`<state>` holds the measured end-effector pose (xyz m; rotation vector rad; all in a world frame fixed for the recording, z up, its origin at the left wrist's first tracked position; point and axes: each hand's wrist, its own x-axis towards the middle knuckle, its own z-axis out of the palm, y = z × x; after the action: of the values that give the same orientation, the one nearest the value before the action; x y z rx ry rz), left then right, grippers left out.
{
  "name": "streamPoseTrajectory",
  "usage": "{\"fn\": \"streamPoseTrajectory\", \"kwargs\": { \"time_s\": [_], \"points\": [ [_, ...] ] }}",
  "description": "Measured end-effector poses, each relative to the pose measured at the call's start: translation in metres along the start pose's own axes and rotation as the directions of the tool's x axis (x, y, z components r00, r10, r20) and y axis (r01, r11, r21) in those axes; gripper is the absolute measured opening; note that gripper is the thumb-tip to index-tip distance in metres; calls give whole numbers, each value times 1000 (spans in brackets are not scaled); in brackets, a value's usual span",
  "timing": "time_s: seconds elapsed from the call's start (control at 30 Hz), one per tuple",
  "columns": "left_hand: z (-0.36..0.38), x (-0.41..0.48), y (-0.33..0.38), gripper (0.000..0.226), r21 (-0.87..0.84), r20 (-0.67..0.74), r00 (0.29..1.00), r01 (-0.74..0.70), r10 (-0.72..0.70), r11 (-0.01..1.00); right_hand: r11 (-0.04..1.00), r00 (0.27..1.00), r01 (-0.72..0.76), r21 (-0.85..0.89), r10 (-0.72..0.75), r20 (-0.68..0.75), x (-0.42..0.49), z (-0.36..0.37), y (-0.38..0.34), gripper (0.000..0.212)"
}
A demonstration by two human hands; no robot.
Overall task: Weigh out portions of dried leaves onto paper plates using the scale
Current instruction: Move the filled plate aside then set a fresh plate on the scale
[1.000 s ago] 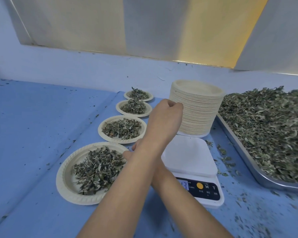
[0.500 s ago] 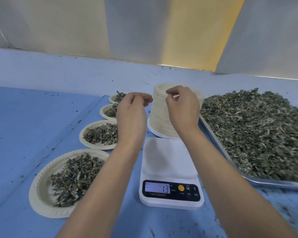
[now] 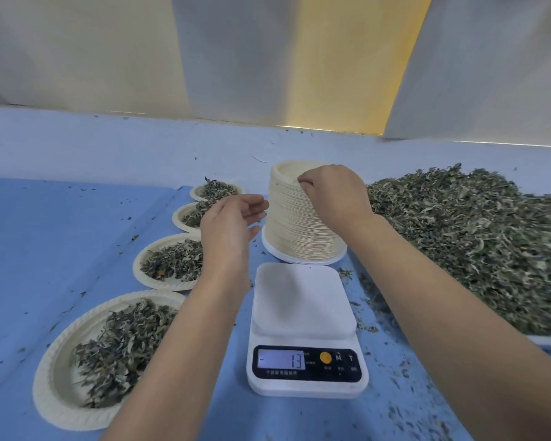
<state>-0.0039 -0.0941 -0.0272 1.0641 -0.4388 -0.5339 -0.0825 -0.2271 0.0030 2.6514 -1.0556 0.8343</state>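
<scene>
Now your right hand (image 3: pixel 334 195) curls its fingers (image 3: pixel 304 183) on the stack (image 3: pixel 299 232) at its top rim; your left hand (image 3: pixel 229 227), at its 9 o'clock, hangs half-open, empty, over the blue tabletop (image 3: pixel 61 237).

You have plenty of soft light here, and nothing looks dark. High behind the scale (image 3: pixel 306 329), part of the wall (image 3: pixel 347 74) glows warm yellow, with a thin bright line along its bottom edge. Shadows are faint: a pale grey one lies on top of the scale, and a soft one falls on the blue bench (image 3: pixel 61 233) just left of it. The numbers on the scale are sharp, and so are the thin edges in the stack of plates (image 3: pixel 299 224) behind it. Right of the scale, the pile of leaves (image 3: pixel 474 249) looks smeared. Left of the scale, the nearest plate (image 3: pixel 45 393) looks stretched near the corner.
</scene>
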Motion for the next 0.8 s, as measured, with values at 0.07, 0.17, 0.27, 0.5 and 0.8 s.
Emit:
{"fn": "streamPoseTrajectory", "kwargs": {
  "time_s": [0.07,0.17,0.27,0.5,0.8],
  "points": [
    [-1,0,0,26,-5,-3,1000,8,-8,1000,1000,1000,11,1,-11,19,2,0,0,27],
    [-1,0,-1,26,4,-9,1000,15,-15,1000,1000,999,9,18,-10,34,2,-3,-1,26],
    [-1,1,0,26,2,-9,1000,22,-21,1000,999,999,24,35,-26,39,1,-3,0,27],
    [0,1,1,25,1,-7,1000,29,-29,1000,997,997,77,10,-77,-18,4,6,-1,25],
    [0,3,-7,23,50,-18,1000,14,-13,999,960,919,267,87,-227,-321,-9,4,-6,30]
  ]
}}
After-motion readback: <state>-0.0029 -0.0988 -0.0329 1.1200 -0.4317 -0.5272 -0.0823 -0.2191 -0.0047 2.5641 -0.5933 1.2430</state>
